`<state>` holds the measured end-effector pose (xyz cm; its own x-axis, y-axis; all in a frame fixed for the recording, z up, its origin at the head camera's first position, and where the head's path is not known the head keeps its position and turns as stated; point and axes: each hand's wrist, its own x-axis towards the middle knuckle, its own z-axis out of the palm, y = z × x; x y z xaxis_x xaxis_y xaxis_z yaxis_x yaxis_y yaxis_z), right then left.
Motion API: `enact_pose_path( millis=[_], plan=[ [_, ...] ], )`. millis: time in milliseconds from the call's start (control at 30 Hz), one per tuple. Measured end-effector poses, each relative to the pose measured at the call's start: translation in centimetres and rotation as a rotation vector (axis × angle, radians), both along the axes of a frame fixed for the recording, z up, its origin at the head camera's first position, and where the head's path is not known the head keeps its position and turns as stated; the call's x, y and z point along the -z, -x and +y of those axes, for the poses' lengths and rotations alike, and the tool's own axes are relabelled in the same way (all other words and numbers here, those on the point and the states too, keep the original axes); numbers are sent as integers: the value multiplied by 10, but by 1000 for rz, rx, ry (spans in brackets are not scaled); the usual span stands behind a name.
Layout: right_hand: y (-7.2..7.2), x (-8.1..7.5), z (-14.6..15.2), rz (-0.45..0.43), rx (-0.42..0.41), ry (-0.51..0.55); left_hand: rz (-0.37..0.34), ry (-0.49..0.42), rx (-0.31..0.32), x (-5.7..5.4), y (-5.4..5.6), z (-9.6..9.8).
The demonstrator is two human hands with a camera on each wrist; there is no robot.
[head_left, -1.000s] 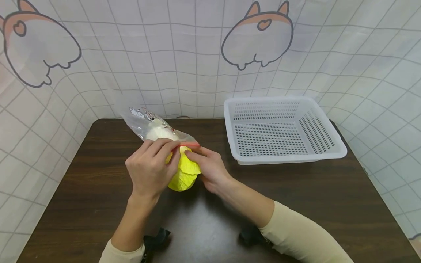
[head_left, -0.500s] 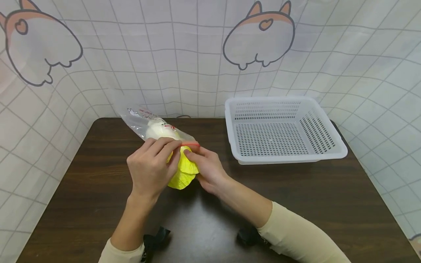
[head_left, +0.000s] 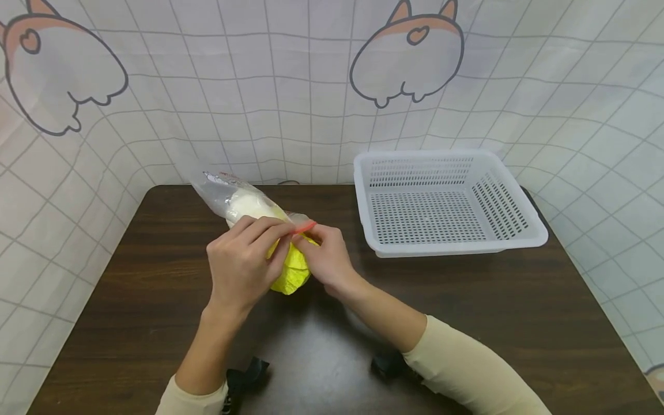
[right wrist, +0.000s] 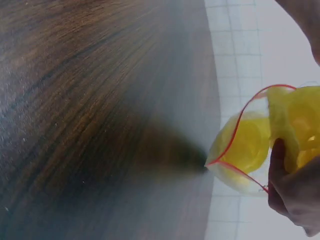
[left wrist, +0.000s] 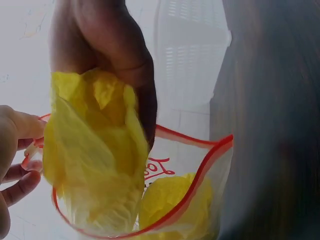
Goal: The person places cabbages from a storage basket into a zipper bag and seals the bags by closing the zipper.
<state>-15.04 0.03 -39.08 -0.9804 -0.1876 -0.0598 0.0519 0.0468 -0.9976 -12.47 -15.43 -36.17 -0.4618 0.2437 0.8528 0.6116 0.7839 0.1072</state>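
A clear zip bag with a red zip edge is held above the table, its mouth toward me. Rounded white and yellow contents show inside it. My left hand pinches the bag's edge; in the left wrist view its fingers grip the red rim. My right hand holds a thin, crumpled yellow piece at the bag's mouth. Its lower part lies within the red rim in the left wrist view, beside another yellow piece inside the bag. The yellow pieces' kind cannot be told.
A white plastic basket with slotted walls stands at the back right of the dark wooden table. Behind it hangs a white gridded curtain with animal drawings. Dark wrist gear sits near the left sleeve.
Both hands have shifted slightly, the left one a little rightward. The yellow piece has moved further toward the bag, so less shows below the hands. The red edge tilts more.
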Motion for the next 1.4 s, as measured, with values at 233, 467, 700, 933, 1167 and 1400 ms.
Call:
enact_pose_path(
  millis=[233,467,700,933,1167,1400],
  plan=[
    [8,1,8,-346,55,323,1,-60,-69,-9,-1,-8],
    [9,-1,8,-343,15,364,-20,-68,-45,-10,1,-13],
    [9,2,0,-81,-37,169,-42,-52,4,-6,0,-9],
    [18,3,-3,-242,11,332,-108,-46,6,-6,0,-8],
    [15,0,3,-312,-120,448,-99,-114,12,-10,1,-13],
    [9,3,0,-130,-183,187,-121,-66,58,-7,1,-8]
  ],
)
